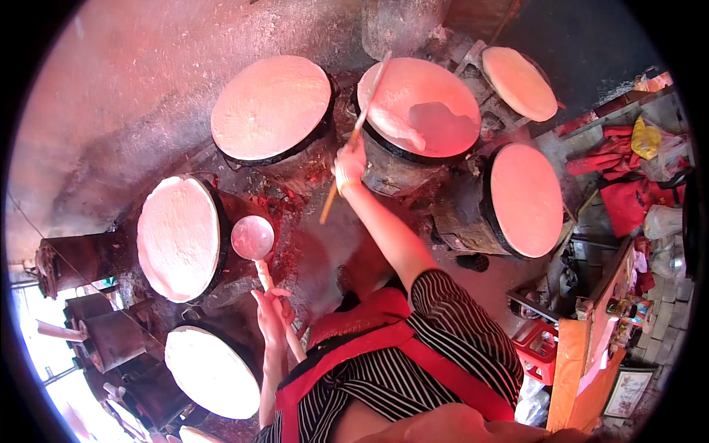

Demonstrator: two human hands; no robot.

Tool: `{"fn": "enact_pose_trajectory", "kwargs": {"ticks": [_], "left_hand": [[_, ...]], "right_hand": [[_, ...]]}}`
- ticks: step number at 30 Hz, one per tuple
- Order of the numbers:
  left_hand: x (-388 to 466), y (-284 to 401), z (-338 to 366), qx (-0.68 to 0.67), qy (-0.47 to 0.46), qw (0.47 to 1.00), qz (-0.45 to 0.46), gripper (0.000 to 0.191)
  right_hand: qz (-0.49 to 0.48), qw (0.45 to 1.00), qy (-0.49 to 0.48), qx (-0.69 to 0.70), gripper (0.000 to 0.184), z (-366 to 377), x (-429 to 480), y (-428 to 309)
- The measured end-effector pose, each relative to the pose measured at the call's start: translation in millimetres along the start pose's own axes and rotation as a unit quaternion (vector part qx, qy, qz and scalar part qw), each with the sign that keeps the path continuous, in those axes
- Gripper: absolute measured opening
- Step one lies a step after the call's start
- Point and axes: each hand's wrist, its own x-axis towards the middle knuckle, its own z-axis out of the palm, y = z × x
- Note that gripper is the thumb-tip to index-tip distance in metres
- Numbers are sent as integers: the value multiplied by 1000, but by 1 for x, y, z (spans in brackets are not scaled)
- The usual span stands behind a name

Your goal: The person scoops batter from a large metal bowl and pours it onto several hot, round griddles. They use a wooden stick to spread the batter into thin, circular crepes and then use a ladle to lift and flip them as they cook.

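My left hand (272,311) grips the long handle of a ladle (252,238), whose round bowl points away from me. My right hand (350,165), in a light glove, holds a thin stick (370,102) slantwise over the left edge of a round griddle (451,144). On that griddle a thin, pale sheet (396,124) lies bunched beside the stick, and a darker patch shows to its right. To the left stands another round griddle (271,108), covered with a smooth pale layer. The ladle bowl hangs just right of a third pale-covered griddle (178,238).
More pale-topped rounds (526,200) sit at right and low left (213,372). A pale disc (519,83) rests by concrete blocks. Dark metal drums (113,340) stand at left. A red plastic crate (536,350) and a wooden table (573,371) are at right, near plastic bags (662,221).
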Motion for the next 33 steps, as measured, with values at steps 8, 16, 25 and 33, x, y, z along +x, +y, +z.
{"fn": "enact_pose_trajectory", "kwargs": {"ticks": [8,16,25,33], "left_hand": [[24,-13,27,-109,-133,985,-11,69],[22,-9,85,35,-160,986,-18,47],[14,-19,139,67,-145,987,-2,38],[5,-28,211,-14,-138,990,11,47]], "right_hand": [[121,992,-20,-23,35,-140,-117,-129],[128,988,-82,13,28,-123,-92,-163],[223,971,-87,-24,24,-267,-93,-217],[239,945,-215,-62,35,-296,-66,-213]]}}
